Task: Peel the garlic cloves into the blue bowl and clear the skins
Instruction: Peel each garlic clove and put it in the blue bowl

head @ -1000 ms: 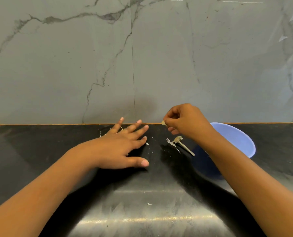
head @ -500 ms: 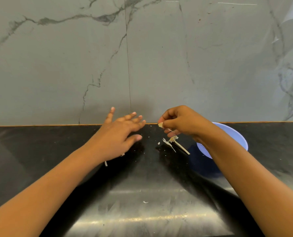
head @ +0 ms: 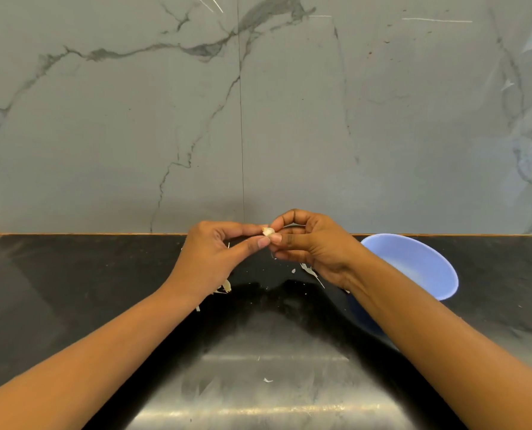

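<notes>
A small pale garlic clove [head: 267,232] is pinched between the fingertips of both hands, raised above the black counter [head: 72,274]. My left hand [head: 215,256] grips it from the left with thumb and forefinger. My right hand [head: 311,243] holds it from the right. The blue bowl [head: 413,265] stands on the counter to the right, partly hidden by my right forearm; its inside is not visible. Garlic skins [head: 309,271] lie under my right hand, and more skin bits [head: 226,286] lie beneath my left wrist.
A grey marble wall [head: 258,119] rises straight behind the counter. A lone skin flake [head: 267,380] lies on the near, glossy part of the counter. Tiny white crumbs are scattered between my hands.
My left hand lifted off the counter and came right to meet my right hand, now pinching the clove that the right hand held alone. Skins under the left hand are uncovered.
</notes>
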A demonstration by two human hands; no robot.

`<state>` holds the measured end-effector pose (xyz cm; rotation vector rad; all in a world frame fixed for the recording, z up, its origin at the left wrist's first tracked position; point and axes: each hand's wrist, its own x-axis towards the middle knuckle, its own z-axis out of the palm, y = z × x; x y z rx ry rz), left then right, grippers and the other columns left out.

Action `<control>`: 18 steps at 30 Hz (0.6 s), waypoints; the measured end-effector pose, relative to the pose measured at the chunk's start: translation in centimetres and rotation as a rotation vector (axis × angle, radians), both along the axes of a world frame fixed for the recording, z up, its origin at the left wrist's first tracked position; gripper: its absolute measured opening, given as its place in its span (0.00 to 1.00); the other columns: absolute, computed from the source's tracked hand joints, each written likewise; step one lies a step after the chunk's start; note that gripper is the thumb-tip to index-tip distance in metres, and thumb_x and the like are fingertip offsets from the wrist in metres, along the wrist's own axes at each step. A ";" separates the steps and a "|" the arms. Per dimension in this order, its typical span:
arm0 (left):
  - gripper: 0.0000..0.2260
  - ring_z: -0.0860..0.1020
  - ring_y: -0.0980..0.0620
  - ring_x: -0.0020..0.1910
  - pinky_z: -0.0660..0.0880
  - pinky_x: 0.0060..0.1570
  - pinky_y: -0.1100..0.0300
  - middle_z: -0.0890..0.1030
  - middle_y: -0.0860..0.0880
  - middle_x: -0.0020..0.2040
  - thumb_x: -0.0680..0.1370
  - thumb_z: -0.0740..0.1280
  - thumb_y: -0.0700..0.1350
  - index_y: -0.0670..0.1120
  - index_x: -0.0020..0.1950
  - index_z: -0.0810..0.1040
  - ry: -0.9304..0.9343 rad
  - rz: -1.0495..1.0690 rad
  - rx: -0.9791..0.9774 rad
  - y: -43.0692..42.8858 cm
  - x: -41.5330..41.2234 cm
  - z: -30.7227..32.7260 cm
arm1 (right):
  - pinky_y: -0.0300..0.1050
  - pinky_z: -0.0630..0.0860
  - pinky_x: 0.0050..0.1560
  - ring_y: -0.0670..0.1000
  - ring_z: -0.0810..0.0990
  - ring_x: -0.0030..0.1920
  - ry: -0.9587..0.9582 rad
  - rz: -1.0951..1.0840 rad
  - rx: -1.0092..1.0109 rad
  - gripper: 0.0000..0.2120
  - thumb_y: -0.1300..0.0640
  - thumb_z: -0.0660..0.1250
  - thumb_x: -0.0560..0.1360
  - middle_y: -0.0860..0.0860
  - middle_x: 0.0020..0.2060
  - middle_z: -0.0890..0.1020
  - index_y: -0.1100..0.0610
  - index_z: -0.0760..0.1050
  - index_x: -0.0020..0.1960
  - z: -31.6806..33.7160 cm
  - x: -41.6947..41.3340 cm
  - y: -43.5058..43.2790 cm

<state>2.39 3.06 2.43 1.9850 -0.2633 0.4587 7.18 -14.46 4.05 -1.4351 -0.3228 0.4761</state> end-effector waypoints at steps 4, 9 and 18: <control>0.10 0.83 0.62 0.46 0.74 0.46 0.74 0.84 0.61 0.44 0.69 0.73 0.48 0.51 0.49 0.85 -0.054 0.046 -0.062 -0.2 -0.2 -0.4 | 0.39 0.82 0.40 0.49 0.84 0.37 0.052 -0.018 0.101 0.05 0.68 0.69 0.71 0.54 0.37 0.84 0.60 0.79 0.43 -0.4 -0.2 0.4; 0.09 0.83 0.62 0.43 0.75 0.45 0.73 0.85 0.60 0.43 0.70 0.75 0.41 0.50 0.49 0.85 -0.111 0.066 -0.025 -0.3 -0.3 -0.5 | 0.37 0.81 0.38 0.48 0.84 0.37 0.079 -0.057 0.136 0.04 0.68 0.69 0.72 0.54 0.36 0.84 0.61 0.79 0.44 -0.8 -0.5 0.7; 0.10 0.83 0.64 0.42 0.76 0.44 0.73 0.84 0.60 0.42 0.70 0.76 0.42 0.51 0.49 0.84 -0.194 0.116 0.087 -0.2 -0.5 -0.5 | 0.41 0.81 0.41 0.52 0.85 0.40 0.087 -0.070 0.033 0.06 0.60 0.69 0.74 0.59 0.42 0.85 0.63 0.80 0.47 -0.1 -0.5 0.3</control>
